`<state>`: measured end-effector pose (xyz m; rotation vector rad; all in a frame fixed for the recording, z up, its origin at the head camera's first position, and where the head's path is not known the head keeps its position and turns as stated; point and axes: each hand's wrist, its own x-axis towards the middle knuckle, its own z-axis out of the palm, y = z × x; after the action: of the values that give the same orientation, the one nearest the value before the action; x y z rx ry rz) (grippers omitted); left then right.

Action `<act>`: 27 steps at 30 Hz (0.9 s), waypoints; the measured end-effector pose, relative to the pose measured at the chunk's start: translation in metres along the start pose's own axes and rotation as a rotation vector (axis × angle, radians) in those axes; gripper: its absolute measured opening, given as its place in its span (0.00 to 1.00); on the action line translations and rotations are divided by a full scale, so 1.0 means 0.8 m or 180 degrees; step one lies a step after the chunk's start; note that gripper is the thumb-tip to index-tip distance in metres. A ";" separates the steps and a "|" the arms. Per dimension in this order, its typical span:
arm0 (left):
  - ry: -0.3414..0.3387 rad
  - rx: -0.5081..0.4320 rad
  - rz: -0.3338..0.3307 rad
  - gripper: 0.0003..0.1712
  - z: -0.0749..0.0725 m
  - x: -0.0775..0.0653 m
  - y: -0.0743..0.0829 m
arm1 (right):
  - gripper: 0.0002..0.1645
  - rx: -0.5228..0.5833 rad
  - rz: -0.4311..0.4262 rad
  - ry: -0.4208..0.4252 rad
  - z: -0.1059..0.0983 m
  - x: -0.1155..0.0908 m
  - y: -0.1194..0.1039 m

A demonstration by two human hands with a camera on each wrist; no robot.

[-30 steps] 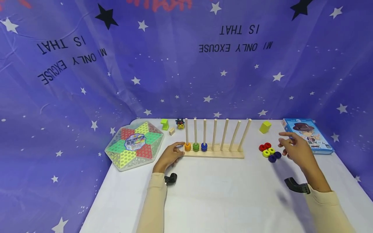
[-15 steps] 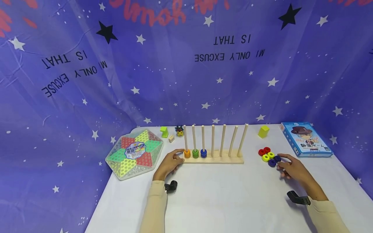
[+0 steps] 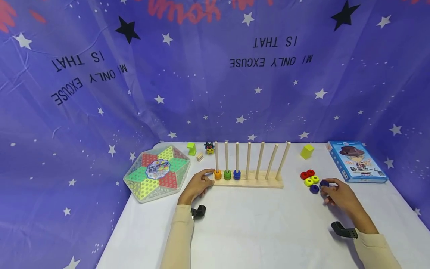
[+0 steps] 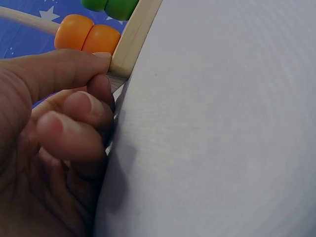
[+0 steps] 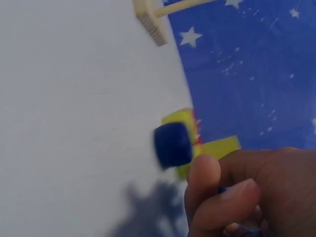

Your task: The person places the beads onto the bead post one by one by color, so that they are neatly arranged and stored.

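Note:
My left hand (image 3: 197, 185) grips the left end of a wooden bead rack (image 3: 248, 183) that has several upright pegs. Orange beads (image 4: 88, 34) sit on the first peg, green beads (image 3: 227, 175) on the second and blue beads (image 3: 237, 175) on the third; the other pegs are bare. Over at the right, my right hand (image 3: 340, 195) pinches a dark blue bead (image 3: 324, 183) between thumb and forefinger. In the right wrist view the fingers mostly hide it. Another dark blue bead (image 5: 173, 144) lies on the table beside two yellow beads (image 3: 311, 180) and two red beads (image 3: 307, 174).
A hexagonal Chinese checkers box (image 3: 157, 174) lies at the left. Behind the rack stand a green block (image 3: 191, 149), a small wooden piece (image 3: 199, 157) and a small figure (image 3: 209, 148). A yellow-green block (image 3: 307, 151) and a blue game box (image 3: 357, 162) are at the back right.
My right hand has come down from above the loose beads and taken hold of a dark blue one, shifting it slightly from its neighbour. My left hand stays on the rack's end.

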<state>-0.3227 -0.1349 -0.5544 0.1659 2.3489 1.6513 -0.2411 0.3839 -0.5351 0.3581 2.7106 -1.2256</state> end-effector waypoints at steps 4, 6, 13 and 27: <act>-0.0040 0.0013 -0.0006 0.29 0.000 0.001 0.001 | 0.34 -0.0120 -0.0265 0.0305 -0.013 -0.015 -0.035; -0.0034 0.0006 -0.0005 0.28 0.000 0.002 0.001 | 0.35 -0.0132 -0.0422 0.0438 -0.020 -0.023 -0.064; -0.0008 0.0028 -0.0037 0.29 -0.002 0.003 0.001 | 0.35 -0.0133 -0.1054 0.0617 -0.027 -0.047 -0.187; -0.0012 -0.0072 -0.0017 0.29 -0.001 0.003 -0.002 | 0.26 0.0173 -0.1698 -0.0286 0.034 -0.040 -0.346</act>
<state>-0.3248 -0.1355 -0.5562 0.1583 2.3248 1.6730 -0.2855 0.1812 -0.3467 -0.4371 2.7857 -1.3880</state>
